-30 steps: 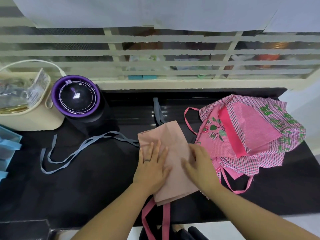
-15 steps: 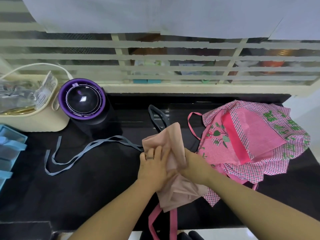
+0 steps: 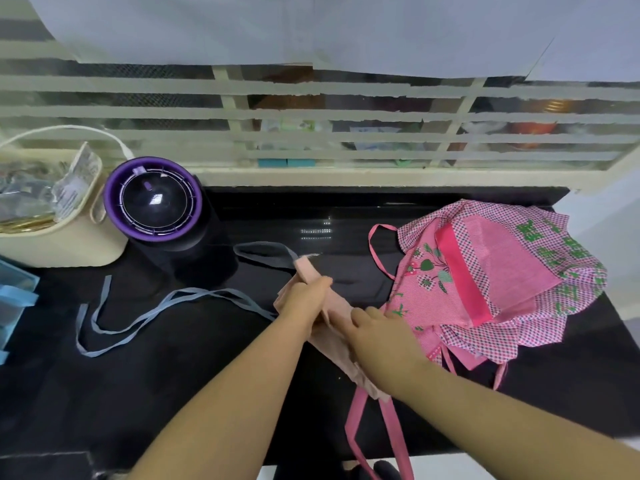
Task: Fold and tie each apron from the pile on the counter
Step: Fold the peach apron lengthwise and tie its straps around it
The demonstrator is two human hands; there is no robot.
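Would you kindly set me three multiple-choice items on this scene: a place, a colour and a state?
1. Where is the pink apron pile relative to the peach apron? A to its right; B to its left; C hanging on the wall.
2. What colour are the loose straps on the counter? A yellow; B grey-blue; C white.
3. What is the left hand doing? A lying flat; B waving; C gripping the peach apron.
Answers: 1 A, the pile lies rightward; 2 B, grey-blue against black; 3 C, fingers curl round the cloth.

No legible text anywhere; green marks (image 3: pixel 554 252) on the pink checked apron (image 3: pixel 498 289) unreadable.
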